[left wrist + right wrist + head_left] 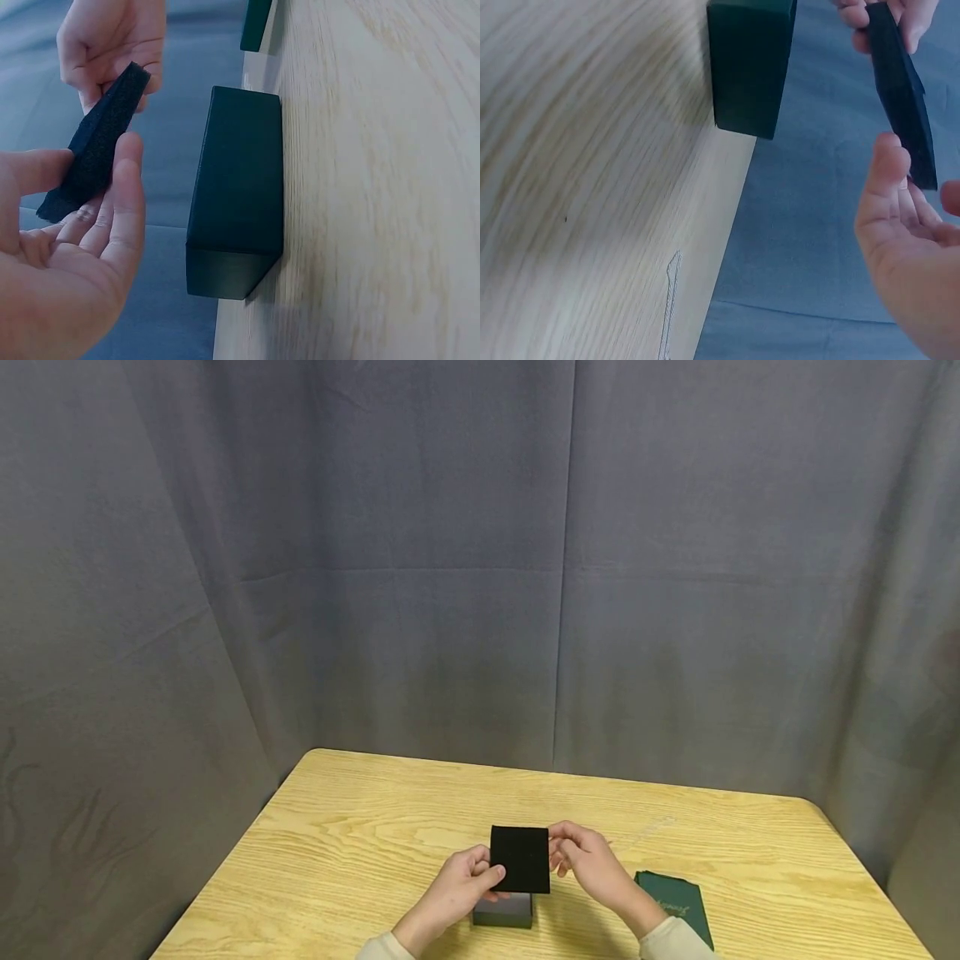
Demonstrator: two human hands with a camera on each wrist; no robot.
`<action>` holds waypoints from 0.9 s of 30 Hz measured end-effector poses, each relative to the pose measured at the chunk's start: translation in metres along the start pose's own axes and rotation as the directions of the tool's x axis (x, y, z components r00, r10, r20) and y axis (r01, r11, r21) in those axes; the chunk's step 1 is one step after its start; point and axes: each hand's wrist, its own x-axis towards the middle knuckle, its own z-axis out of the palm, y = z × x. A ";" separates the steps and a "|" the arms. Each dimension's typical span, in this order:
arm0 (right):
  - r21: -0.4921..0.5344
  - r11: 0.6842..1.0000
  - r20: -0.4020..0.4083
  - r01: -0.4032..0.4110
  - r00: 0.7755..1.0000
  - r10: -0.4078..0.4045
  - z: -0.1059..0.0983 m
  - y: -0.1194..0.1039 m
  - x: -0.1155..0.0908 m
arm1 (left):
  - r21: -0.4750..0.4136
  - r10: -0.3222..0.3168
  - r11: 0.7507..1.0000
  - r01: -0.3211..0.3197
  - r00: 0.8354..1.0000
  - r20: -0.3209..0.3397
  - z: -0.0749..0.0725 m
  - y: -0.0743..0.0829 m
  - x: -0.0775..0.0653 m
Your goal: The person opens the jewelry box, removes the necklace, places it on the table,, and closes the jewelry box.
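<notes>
A black square foam pad point(520, 858) is held up above the table. My left hand point(459, 887) pinches its lower left side, thumb on the front face and fingers behind, as the left wrist view of the pad point(97, 150) also shows. My right hand point(592, 864) is at the pad's right edge, fingertips touching or just behind it. In the right wrist view the right hand point(911, 240) has its thumb apart from the pad point(904, 97). Below the pad stands a dark green box point(504, 920), also seen in the left wrist view as a box point(236, 172); the pad partly hides its grey inside.
A dark green flat pouch or card point(678, 906) with light lettering lies right of the right hand. A thin silvery chain point(654, 830) lies behind it on the wooden table point(360, 843). Grey curtains point(435, 568) hang around the table's back and sides.
</notes>
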 end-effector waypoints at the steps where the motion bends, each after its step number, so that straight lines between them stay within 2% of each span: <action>1: -0.006 1.000 -0.007 -0.008 1.000 0.008 0.001 0.000 0.000 | 0.002 -0.001 1.000 0.001 1.000 0.001 0.000 0.000 0.000; 5: -0.068 0.997 -0.039 -0.039 0.999 0.037 0.006 0.003 0.002 | -0.002 -0.009 1.000 0.009 1.000 -0.007 0.001 0.000 0.000; 11: -0.068 0.997 -0.023 -0.045 0.999 0.043 0.012 0.007 0.003 | 0.002 -0.012 1.000 0.012 1.000 0.002 0.002 -0.003 0.000; 15: -0.068 0.997 0.000 -0.048 0.999 0.048 0.013 0.011 0.004 | 0.078 -0.018 0.997 0.019 1.000 -0.007 -0.002 -0.004 0.000; 18: -0.066 0.996 0.000 -0.051 0.999 0.051 0.012 0.011 0.004 | 0.175 0.001 0.985 0.005 0.999 -0.033 -0.006 -0.003 -0.001; 23: -0.070 0.997 -0.008 -0.042 0.999 0.042 0.013 0.012 0.004 | 0.349 0.061 0.937 -0.031 0.995 -0.077 -0.012 -0.002 -0.001; 27: -0.070 0.997 0.002 -0.045 0.999 0.046 0.014 0.015 0.003 | 0.503 0.054 0.864 -0.020 0.997 -0.053 -0.013 -0.002 -0.003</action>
